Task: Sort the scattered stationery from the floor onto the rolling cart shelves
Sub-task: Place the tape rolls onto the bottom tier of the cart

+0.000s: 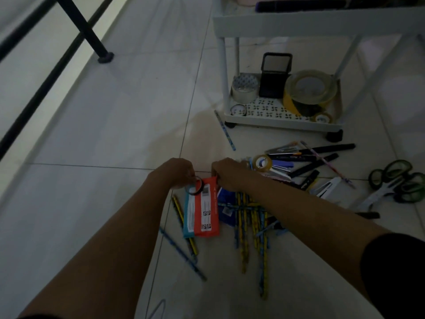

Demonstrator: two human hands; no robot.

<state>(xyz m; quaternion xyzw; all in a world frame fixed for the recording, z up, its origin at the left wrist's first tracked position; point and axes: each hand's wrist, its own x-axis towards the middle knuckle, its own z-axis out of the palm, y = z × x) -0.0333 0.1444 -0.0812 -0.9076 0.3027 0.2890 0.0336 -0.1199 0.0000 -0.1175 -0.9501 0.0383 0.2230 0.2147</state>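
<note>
Both arms reach to mid-frame, low over the tiled floor (103, 134). The left hand (178, 172) pinches a small dark tape ring (195, 186) just above the red packet (207, 211), which lies on a blue packet (189, 217). The right hand (226, 172) has fingers curled down at the red packet's top edge; whether it grips anything, nobody can tell. Below the hands, yellow-and-blue pencils (248, 222) lie scattered. Right of centre sits a heap of black markers (322, 157) with a clear tape roll (262, 162), and green-handled scissors (400, 180) at the far right. Upper right, the white cart (285, 122) carries tape rolls (308, 88) and a black holder (274, 74) on its bottom shelf
</note>
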